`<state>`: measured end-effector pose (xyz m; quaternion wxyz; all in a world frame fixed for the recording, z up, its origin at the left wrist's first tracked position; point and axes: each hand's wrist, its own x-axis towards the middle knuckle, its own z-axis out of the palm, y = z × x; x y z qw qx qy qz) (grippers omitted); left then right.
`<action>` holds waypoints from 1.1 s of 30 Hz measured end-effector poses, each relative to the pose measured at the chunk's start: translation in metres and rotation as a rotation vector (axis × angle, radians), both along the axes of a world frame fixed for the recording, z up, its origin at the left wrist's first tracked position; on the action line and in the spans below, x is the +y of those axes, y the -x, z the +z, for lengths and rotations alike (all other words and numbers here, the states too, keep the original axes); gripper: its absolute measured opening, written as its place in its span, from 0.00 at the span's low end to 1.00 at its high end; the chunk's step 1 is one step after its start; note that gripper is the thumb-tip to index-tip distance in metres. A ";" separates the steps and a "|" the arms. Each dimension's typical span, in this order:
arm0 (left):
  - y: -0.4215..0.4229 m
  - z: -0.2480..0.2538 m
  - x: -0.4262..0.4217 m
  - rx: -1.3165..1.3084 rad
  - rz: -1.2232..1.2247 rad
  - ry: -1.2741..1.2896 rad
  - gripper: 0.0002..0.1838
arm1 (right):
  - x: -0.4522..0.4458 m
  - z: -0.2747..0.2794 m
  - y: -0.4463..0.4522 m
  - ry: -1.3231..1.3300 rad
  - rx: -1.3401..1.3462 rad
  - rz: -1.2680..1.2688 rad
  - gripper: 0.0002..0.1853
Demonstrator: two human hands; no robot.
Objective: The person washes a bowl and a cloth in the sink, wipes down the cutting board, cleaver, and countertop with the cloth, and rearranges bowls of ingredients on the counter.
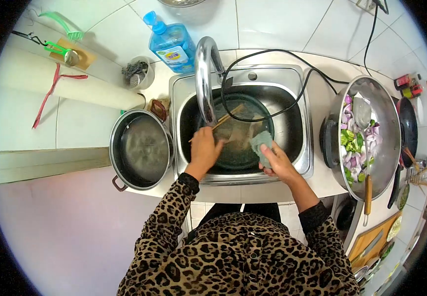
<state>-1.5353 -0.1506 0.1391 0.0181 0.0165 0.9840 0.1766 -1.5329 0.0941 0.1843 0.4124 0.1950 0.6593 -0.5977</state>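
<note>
My left hand (205, 150) is over the left part of the steel sink (292, 123), just below the faucet (204, 74), with its fingers closed on thin wooden chopsticks (229, 116) that point up and to the right. In my right hand (278, 163) is a grey-green cloth (261, 143), gripped between thumb and fingers at the right side of the basin. Beneath both hands a dark round basin (267, 111) sits in the sink with cloudy water in it. What lies under the water is hard to make out.
A pot of cloudy liquid (147, 148) stands left of the sink. Behind are a blue soap bottle (174, 47) and a cup with a scrubber (138, 74). A black cable (272, 50) loops over the sink. At right, a wok (386, 143) holds cut vegetables and a spatula.
</note>
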 end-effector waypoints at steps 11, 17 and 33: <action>0.011 -0.052 -0.027 -0.119 -0.232 0.483 0.11 | 0.024 -0.001 -0.009 0.046 0.795 0.194 0.15; -0.022 -0.025 -0.023 -0.290 -0.035 0.008 0.12 | 0.022 0.019 -0.019 0.105 0.629 0.014 0.15; -0.109 0.059 -0.029 -0.203 0.409 -0.737 0.14 | -0.070 0.030 -0.056 0.422 0.365 -0.158 0.20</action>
